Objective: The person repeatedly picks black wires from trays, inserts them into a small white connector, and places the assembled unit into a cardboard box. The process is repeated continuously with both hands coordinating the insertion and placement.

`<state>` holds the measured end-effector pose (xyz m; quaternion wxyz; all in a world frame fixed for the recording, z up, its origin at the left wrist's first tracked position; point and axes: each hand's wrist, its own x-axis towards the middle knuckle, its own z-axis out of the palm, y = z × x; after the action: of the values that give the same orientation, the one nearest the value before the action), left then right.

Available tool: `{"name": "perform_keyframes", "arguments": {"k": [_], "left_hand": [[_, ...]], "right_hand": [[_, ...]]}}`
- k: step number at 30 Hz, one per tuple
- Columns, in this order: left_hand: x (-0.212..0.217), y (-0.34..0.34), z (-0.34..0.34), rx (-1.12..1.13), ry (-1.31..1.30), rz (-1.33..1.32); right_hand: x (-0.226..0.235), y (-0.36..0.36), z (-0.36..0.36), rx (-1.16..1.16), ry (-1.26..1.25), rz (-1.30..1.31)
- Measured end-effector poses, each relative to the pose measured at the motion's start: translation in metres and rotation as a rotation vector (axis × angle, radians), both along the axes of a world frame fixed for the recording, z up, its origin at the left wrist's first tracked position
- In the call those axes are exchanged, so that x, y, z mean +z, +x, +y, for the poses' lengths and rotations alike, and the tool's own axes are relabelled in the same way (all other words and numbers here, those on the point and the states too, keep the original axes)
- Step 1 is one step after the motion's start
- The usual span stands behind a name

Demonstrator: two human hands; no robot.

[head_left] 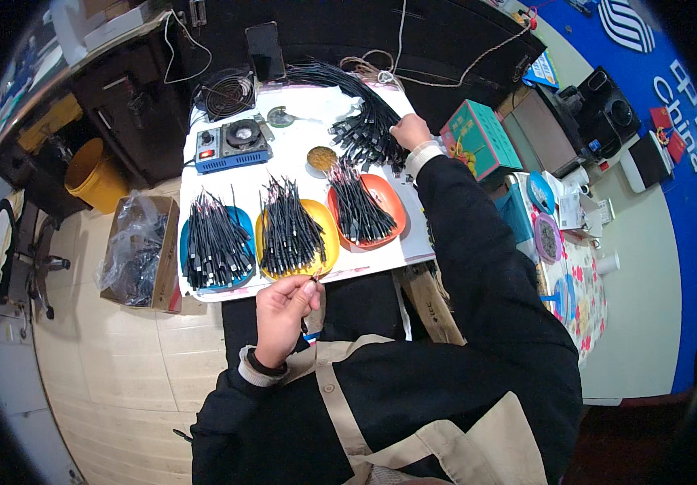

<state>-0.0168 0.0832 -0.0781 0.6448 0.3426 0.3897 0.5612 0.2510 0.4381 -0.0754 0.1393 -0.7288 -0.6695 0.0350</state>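
Close to the table's front edge, my left hand (282, 314) pinches a short black cable (305, 326), whose thin stripped end pokes up past the fingertips. My right arm stretches to the far right of the table, where my right hand (411, 133) rests with curled fingers at the edge of a pile of black cables with plugs (369, 133). Whatever its fingers hold is hidden. Between the hands stand a blue tray (243, 218), a yellow tray (331, 234) and an orange tray (389, 198), each heaped with short black cables showing stripped wire ends.
Behind the trays are a blue box-shaped heater (231, 149), a small fan (225, 95) and a round tin of amber material (321, 158). A green carton (482, 137) stands right of the cable pile. On the floor at left sit a cardboard box (162, 275) and a yellow bin (96, 176).
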Motion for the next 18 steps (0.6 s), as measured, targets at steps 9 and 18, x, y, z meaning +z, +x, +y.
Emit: {"name": "perform_keyframes", "arguments": {"k": [9,18], "left_hand": [[-0.005,-0.010,0.002,-0.027,0.004,-0.073],[0.022,-0.007,-0.001,-0.006,-0.015,-0.097]], "right_hand": [[-0.008,0.000,0.010,-0.088,-0.059,-0.028],[0.067,0.013,-0.090,0.019,-0.312,1.344]]}}
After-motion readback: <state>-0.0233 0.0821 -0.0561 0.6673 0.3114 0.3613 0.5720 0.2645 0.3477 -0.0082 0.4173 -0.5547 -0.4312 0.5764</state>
